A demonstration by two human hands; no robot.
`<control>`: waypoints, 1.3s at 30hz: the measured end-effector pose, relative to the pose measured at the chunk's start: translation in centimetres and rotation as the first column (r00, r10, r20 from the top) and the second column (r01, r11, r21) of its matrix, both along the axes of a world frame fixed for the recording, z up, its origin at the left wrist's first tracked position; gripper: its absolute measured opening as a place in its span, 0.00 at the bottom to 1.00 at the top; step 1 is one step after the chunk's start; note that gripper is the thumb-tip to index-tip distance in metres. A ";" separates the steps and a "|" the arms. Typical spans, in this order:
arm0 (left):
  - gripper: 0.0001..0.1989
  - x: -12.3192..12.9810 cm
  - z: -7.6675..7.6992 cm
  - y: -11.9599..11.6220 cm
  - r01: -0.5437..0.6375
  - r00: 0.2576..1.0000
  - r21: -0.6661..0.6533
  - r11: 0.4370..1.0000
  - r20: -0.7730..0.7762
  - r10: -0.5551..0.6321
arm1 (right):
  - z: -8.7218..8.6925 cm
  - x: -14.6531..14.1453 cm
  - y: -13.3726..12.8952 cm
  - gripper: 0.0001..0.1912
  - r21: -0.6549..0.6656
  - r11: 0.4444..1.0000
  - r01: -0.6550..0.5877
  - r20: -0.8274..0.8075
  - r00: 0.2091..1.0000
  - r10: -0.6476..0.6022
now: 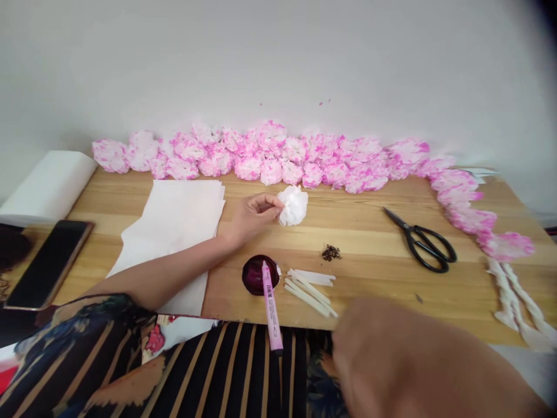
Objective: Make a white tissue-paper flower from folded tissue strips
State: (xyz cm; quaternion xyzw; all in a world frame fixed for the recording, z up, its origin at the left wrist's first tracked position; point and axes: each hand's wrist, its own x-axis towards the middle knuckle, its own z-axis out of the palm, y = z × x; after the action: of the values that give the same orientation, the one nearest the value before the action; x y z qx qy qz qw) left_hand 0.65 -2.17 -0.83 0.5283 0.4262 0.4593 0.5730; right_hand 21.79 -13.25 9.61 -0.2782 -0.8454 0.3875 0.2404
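A fluffy white paper flower (pixel 295 205) is pinched at its left side between the thumb and fingers of my left hand (pixel 261 216), just above the wooden table. At the lower right, my right hand (pixel 369 342) is a blurred shape close to the camera, near the table's front edge; its fingers cannot be made out. Between my arms, a pink marker (pixel 272 313) rests with its upper end over a small dark dish (pixel 252 276) of purple-red colour. Several white sticks (pixel 311 290) lie to the right of the dish.
Pink-edged paper flowers (pixel 270 148) line the wall and right side. Black scissors (pixel 420 239) lie at right, twisted white strips (pixel 513 296) beyond. Small black bits (pixel 331 252) lie mid-table. White sheets (pixel 174 215), a phone (pixel 50 264) and a paper roll (pixel 50 183) are at left.
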 end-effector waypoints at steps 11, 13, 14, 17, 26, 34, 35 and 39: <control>0.06 0.2 0.0 -0.8 0.011 0.998 0.116 0.993 -0.058 -0.005 | -6.2 -2.8 7.7 0.07 0.270 0.787 0.554 0.191 0.770 -0.608; 0.07 0.2 0.0 -0.9 0.028 0.999 0.115 0.993 -0.047 -0.023 | -6.2 -2.8 7.9 0.06 0.293 0.783 0.548 0.227 0.756 -0.614; 0.07 0.2 0.0 -0.9 0.035 0.998 0.115 0.993 -0.046 -0.030 | -6.2 -2.8 8.0 0.06 0.292 0.782 0.551 0.225 0.755 -0.616; 0.07 0.3 0.0 -1.0 0.043 0.998 0.136 0.990 -0.060 -0.035 | -6.6 -2.8 8.3 0.05 0.252 0.785 0.566 0.165 0.774 -0.611; 0.11 0.4 -0.7 -0.7 0.053 0.996 0.180 0.982 -0.077 -0.039 | -8.7 -3.2 8.1 0.06 0.127 0.745 0.655 -0.038 0.754 -0.656; 0.06 0.4 -0.8 -0.5 0.004 0.999 0.220 0.975 -0.044 0.006 | -8.2 -2.8 8.0 0.11 -0.023 0.752 0.659 0.002 0.752 -0.659; 0.05 0.4 -0.8 -0.5 0.011 0.998 0.227 0.974 -0.059 0.002 | -8.2 -2.8 8.0 0.09 0.010 0.752 0.659 0.008 0.752 -0.659; 0.03 0.3 -0.9 -0.6 0.055 0.993 0.266 0.963 -0.120 -0.024 | -8.6 -2.9 8.2 0.05 0.113 0.753 0.648 -0.011 0.759 -0.652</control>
State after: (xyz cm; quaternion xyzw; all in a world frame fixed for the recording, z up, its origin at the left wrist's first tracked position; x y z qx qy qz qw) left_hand 0.94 -2.77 -1.71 0.6351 0.3818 0.4699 0.4796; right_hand 18.93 -5.07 1.03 -0.5463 -0.7196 0.2287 0.3626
